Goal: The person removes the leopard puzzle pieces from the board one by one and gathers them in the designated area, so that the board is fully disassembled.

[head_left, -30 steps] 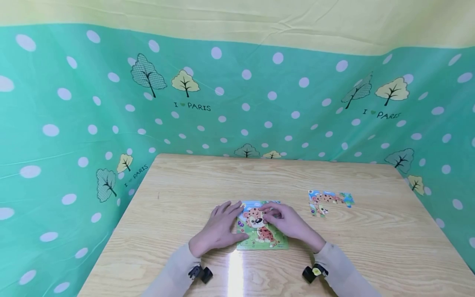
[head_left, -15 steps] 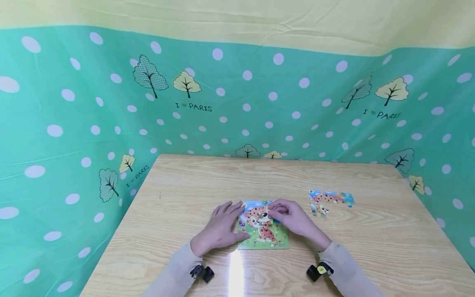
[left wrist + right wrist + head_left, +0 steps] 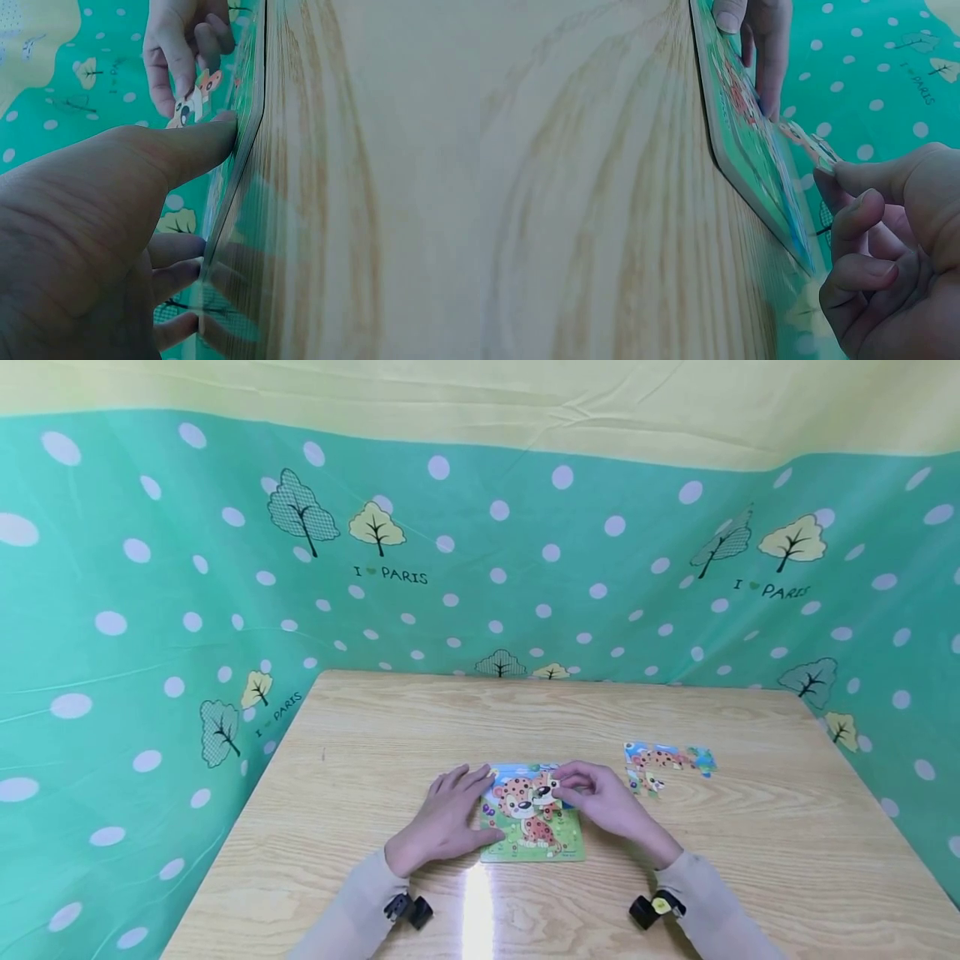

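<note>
A jigsaw puzzle [image 3: 536, 853] with a spotted leopard cub on grass lies in front of me. My left hand [image 3: 442, 825] rests on its left side with fingers spread, the thumb over the lower left edge. Between thumb and index finger my right hand [image 3: 606, 803] pinches a puzzle piece [image 3: 545, 793] showing part of a spotted face with a black nose. In the right wrist view the piece [image 3: 808, 142] stands raised off the board [image 3: 739, 146] and tilted. Its far end points at the left hand's fingers [image 3: 771, 64]. The right hand hides the puzzle's upper right part.
Several puzzle pieces [image 3: 663, 758] lie partly joined on the wooden table [image 3: 390, 718], right of the puzzle. A lower pair of pieces [image 3: 647, 782] shows another bit of the cub. A green dotted curtain [image 3: 525, 568] hangs behind the table.
The right hand has moved to the right, carrying the pinched piece away from the cub's face. Beneath it, more of the board now shows. The left hand has stayed in place.
</note>
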Action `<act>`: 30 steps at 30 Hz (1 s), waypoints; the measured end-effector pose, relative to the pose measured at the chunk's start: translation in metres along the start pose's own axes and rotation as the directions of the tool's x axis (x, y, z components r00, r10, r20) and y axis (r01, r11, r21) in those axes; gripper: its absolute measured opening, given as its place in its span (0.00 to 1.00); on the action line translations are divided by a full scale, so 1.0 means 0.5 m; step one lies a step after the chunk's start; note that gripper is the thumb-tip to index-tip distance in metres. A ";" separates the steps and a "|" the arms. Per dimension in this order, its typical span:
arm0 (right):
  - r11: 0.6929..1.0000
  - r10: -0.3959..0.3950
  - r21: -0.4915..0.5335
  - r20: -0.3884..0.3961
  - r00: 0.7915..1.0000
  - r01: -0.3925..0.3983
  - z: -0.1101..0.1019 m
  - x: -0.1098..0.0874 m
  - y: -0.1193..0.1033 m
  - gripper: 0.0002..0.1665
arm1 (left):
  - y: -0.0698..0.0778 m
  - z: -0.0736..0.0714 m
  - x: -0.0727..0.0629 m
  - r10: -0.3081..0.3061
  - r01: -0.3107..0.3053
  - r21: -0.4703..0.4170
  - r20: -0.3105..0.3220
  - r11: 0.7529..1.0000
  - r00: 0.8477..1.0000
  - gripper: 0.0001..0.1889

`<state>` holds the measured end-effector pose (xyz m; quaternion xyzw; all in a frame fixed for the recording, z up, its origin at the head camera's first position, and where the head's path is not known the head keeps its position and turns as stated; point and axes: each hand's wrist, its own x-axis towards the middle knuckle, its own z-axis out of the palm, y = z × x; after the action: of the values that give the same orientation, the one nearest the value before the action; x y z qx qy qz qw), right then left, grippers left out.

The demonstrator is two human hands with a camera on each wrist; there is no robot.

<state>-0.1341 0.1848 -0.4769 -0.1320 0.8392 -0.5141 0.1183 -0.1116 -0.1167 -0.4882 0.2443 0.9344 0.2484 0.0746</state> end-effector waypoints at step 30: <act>0.991 0.076 -0.100 -0.123 0.989 -0.089 -0.098 -0.044 0.032 0.21 | 0.000 -0.001 0.002 -0.014 0.014 -0.007 0.005 1.000 1.000 0.48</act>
<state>-0.1313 0.2402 -0.4682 -0.0722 0.8754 -0.4708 0.0821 -0.1125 -0.1164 -0.4876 0.2382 0.9350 0.2506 0.0792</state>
